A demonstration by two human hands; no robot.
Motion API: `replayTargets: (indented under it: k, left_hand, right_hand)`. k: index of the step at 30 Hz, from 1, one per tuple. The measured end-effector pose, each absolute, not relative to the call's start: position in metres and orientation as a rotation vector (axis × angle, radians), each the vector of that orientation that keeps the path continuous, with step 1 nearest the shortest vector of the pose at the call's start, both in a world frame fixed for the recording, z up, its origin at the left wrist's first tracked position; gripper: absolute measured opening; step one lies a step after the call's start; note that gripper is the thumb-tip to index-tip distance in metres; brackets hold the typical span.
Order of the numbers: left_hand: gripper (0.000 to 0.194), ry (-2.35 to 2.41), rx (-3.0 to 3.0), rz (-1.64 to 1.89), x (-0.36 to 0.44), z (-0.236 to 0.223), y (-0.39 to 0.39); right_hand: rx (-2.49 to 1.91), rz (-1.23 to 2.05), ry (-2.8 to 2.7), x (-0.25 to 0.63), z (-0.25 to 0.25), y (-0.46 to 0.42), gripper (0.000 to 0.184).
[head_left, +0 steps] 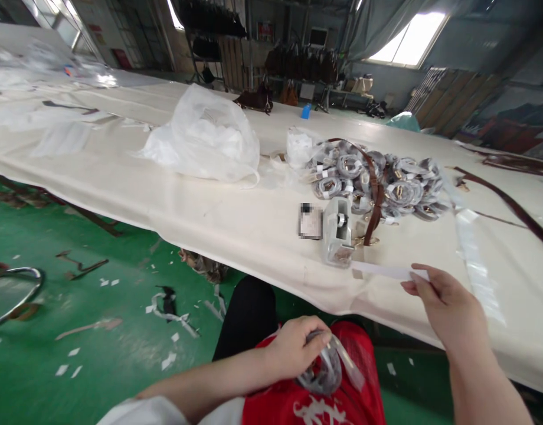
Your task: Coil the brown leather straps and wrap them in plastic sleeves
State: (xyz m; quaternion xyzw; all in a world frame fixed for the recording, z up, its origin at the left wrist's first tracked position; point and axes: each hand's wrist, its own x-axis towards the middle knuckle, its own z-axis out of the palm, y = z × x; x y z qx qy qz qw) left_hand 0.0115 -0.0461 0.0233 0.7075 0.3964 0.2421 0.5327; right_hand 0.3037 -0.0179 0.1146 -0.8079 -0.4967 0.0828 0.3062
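In my lap, my left hand (304, 345) is closed around a coiled strap in clear plastic wrap (327, 372), one wrapped end sticking out to the right. Over the table's front edge, my right hand (448, 307) pinches the end of a white strip of tape (386, 270) between thumb and fingers. That strip stretches left, close to the front of a grey tape dispenser (337, 233); I cannot tell whether it is still joined to the roll. Behind the dispenser lies a pile of similar wrapped coiled straps (404, 189), with a loose brown strap (376, 195) draped over it.
A translucent plastic bag (205, 139) with white contents sits left on the cream-covered table (134, 189). Beside the dispenser is a small blurred-out object (310, 222). More brown straps (510, 200) lie at the right. Scraps (169, 307) litter the green floor.
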Motion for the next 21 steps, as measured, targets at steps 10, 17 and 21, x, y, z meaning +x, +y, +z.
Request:
replayTargets:
  k: [10,17,21]
  left_hand:
    - [0.031,0.955,1.608,0.433,0.021,0.024,-0.043]
    - [0.031,1.044,1.664,0.389,0.026,0.020,-0.043]
    - [0.032,1.080,1.649,0.407,0.028,0.017,-0.044]
  right_hand:
    - [-1.897,0.357,-1.042,0.279,0.114,-0.107,0.026]
    - [-1.820,0.505,-1.082,0.274,0.117,-0.135,0.019]
    - [-1.854,0.623,-1.098,0.267,0.115,-0.146,0.023]
